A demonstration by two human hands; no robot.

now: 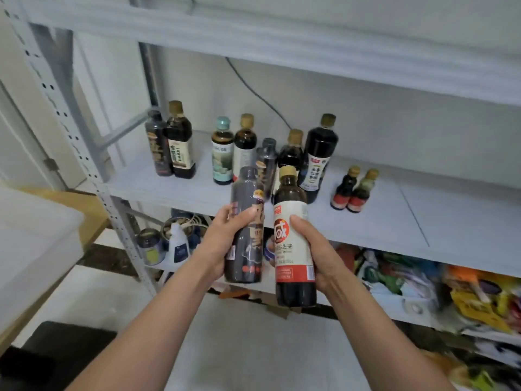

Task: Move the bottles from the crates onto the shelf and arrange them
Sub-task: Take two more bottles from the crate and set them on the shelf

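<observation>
Left hand [222, 244] grips a dark-wrapped bottle [248, 193], right hand [321, 258] a white-labelled bottle [287, 258], side by side before the shelf [394, 221].

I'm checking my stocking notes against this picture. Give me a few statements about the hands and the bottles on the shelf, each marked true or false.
1. The left hand and the right hand each hold one bottle. True.
2. The right hand's bottle has a dark cap. False: its white-and-red labelled bottle has a gold cap. The dark-capped bottle is in the left hand.
3. Two small bottles stand side by side on the shelf, to the right of the other bottles. True.
4. The pale-blue-capped bottle lies on its side. False: it stands upright on the shelf.
</observation>
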